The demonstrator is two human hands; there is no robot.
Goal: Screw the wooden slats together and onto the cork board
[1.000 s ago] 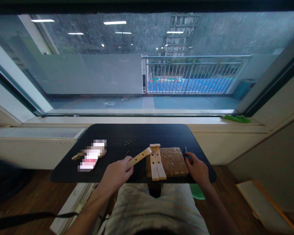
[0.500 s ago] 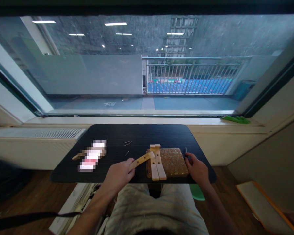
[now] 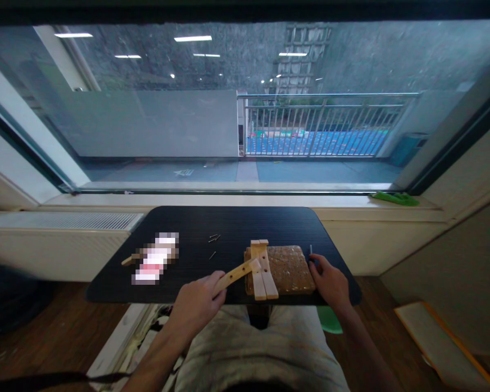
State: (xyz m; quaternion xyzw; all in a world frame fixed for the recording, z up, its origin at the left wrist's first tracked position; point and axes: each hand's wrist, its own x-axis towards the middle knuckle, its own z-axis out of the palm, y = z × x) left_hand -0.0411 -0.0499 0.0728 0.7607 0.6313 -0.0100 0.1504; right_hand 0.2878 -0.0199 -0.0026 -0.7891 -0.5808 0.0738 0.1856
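Observation:
My left hand (image 3: 198,306) is closed round the near end of a pale wooden strip (image 3: 237,274) with holes in it; the strip slants up to the right and its far end meets two wooden slats (image 3: 263,269) lying side by side. The slats rest on a brown board (image 3: 291,268) on the black table (image 3: 196,223). My right hand (image 3: 330,283) sits at the board's right edge, fingers curled against it. A small dark nail (image 3: 311,249) stands just beyond that hand.
A few loose nails (image 3: 213,238) lie mid-table. A blurred pink and white item (image 3: 155,258) and a wooden stick (image 3: 129,259) lie at the left. A window sill with a green thing (image 3: 394,198) runs behind. My lap is below the table edge.
My left hand has drawn back toward me and a little lower, and the strip's far end has slid down along the slats. The right hand has barely moved.

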